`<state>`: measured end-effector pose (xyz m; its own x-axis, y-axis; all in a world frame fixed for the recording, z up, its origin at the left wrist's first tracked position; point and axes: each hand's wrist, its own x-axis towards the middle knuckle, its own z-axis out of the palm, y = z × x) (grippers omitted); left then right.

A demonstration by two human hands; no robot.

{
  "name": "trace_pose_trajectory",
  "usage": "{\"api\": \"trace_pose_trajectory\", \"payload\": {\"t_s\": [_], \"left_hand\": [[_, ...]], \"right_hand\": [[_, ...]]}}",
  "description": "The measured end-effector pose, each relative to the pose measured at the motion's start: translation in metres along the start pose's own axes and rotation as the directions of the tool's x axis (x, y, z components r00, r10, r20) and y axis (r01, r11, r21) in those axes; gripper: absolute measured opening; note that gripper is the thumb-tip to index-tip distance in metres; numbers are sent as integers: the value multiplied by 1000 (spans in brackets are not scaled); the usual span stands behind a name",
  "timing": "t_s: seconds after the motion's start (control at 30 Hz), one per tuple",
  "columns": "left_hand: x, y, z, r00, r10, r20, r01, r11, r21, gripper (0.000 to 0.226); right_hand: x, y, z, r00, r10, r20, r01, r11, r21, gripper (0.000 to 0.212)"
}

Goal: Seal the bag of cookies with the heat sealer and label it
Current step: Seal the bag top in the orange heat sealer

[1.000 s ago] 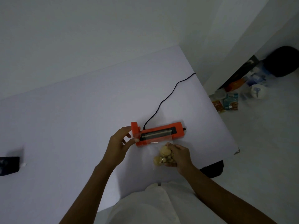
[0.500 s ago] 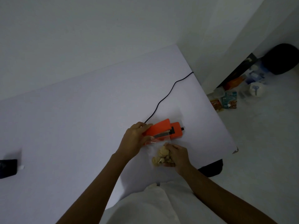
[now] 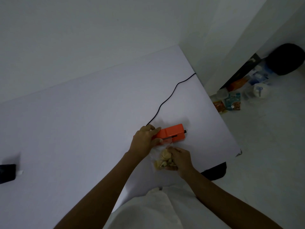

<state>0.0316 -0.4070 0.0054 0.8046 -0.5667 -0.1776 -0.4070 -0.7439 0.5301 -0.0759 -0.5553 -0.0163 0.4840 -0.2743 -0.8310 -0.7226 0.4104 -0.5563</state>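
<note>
Left hand (image 3: 144,140) presses sealer (image 3: 171,134) — right hand (image 3: 180,158) grips bag (image 3: 162,158).

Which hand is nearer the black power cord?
Left. The left hand presses the orange sealer right where the cord enters; the right hand holds the cookie bag nearer the person.

Lighting: dim, cool, even; source not visible. Shadows: soft, faint, beside the dark object (image 3: 7,173) at the worktop (image 3: 82,129) left edge. Glare: none seen. Sharpness: centre fairly clear; floor clutter (image 3: 234,101) at right blurred, labels unreadable. Distortion: wide-angle bending, worktop edges splay outward.
</note>
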Motion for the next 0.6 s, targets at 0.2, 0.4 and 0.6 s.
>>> {"api": "trace_pose_trajectory", "payload": {"t_s": [0.2,0.4,0.6], "left_hand": [[6,2,7,998,-36,49,33,998,50,52],[10,3,12,995,-37,92,26,992,120,51],[12,5,15,991,-62,122,38,980,196,48]], "right_hand": [[0,-1,1,1000,16,-4,-16,1000,18,19],[0,-2,1,1000,22,5,-22,1000,14,23],[0,-3,0,1000,14,12,-14,1000,10,25]]}}
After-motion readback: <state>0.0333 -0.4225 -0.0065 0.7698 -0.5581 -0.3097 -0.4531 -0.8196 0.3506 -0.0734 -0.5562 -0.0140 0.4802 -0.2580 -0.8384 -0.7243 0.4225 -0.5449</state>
